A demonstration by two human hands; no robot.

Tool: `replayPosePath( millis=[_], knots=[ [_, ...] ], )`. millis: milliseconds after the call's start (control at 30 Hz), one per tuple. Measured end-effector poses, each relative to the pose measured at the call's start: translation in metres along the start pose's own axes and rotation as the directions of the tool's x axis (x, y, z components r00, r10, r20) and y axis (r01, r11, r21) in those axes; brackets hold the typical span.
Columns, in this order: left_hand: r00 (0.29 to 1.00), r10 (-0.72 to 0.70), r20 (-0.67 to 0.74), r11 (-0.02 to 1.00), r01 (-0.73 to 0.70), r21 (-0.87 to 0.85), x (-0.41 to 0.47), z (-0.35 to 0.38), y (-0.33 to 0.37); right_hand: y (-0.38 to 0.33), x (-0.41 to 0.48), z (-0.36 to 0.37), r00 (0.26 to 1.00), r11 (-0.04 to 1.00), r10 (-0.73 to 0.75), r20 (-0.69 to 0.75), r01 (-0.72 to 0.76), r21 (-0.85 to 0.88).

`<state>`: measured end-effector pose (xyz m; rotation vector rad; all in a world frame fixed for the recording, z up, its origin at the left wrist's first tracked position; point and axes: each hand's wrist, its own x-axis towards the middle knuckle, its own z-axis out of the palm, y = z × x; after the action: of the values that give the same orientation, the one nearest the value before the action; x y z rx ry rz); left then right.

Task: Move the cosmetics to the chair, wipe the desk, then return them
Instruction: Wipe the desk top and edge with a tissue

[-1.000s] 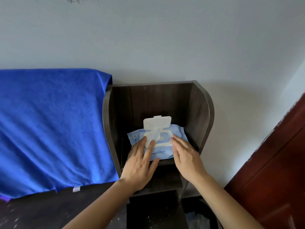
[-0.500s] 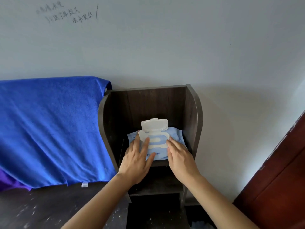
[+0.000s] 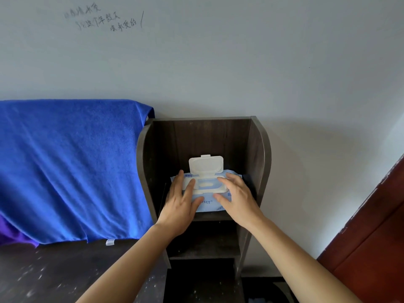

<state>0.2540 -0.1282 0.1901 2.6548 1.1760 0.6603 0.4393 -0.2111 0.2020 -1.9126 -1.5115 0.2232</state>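
A blue pack of wet wipes [image 3: 207, 203] lies on the top shelf of a dark wooden shelf unit [image 3: 260, 154], its white flip lid [image 3: 206, 164] standing open. My left hand [image 3: 181, 206] lies flat on the pack's left side, fingers spread. My right hand [image 3: 237, 197] rests on the right side, with fingertips at the edge of the white opening frame. No wipe is out of the opening. No cosmetics are in view.
A blue towel [image 3: 70, 167] hangs to the left of the shelf, over a dark dusty desk top [image 3: 54, 274]. A pale wall with handwriting [image 3: 102, 19] is behind. A red-brown door [image 3: 376, 237] stands at the right. Lower shelves are dark.
The view has tilted up, so the shelf sits lower in frame. My right hand has moved up onto the pack, beside the opening. My left hand stays flat on the pack.
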Motion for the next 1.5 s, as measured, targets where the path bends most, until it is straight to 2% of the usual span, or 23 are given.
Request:
replayPosePath(
  millis=[133,233,400,633,733,1033,1367,1500],
  knots=[
    [0.999,-0.045,-0.012,0.994,0.043,-0.104,-0.001,0.005,-0.003,-0.005,0.003,0.003,0.993,0.998,-0.061,-0.103,0.063,0.017],
    [0.995,-0.096,0.011,0.976,0.097,-0.193,-0.002,0.009,-0.005,-0.006,0.002,0.006,0.989,0.996,-0.084,-0.125,0.086,0.009],
    [0.997,-0.08,-0.011,0.983,0.077,-0.168,-0.003,0.015,-0.005,-0.011,0.01,0.002,0.998,0.996,-0.051,-0.03,0.049,-0.071],
    [0.995,-0.081,-0.053,0.985,0.072,-0.155,-0.004,0.014,-0.005,-0.02,0.043,-0.001,0.997,0.953,-0.043,0.065,0.06,-0.297],
    [0.995,-0.083,-0.056,0.977,0.07,-0.202,-0.004,0.013,-0.007,-0.019,0.047,-0.002,0.994,0.95,-0.035,0.102,0.064,-0.304],
    [0.995,-0.078,-0.054,0.976,0.065,-0.21,-0.004,0.014,-0.008,-0.022,0.056,0.001,0.997,0.956,-0.016,0.08,0.039,-0.291],
    [0.993,-0.103,-0.053,0.974,0.09,-0.208,-0.004,0.013,-0.008,-0.015,0.052,0.013,0.993,0.911,-0.11,0.042,0.117,-0.396],
    [0.993,-0.106,-0.05,0.973,0.094,-0.209,-0.004,0.014,-0.007,-0.011,0.049,0.008,0.992,0.95,-0.12,0.042,0.127,-0.284]
  ],
)
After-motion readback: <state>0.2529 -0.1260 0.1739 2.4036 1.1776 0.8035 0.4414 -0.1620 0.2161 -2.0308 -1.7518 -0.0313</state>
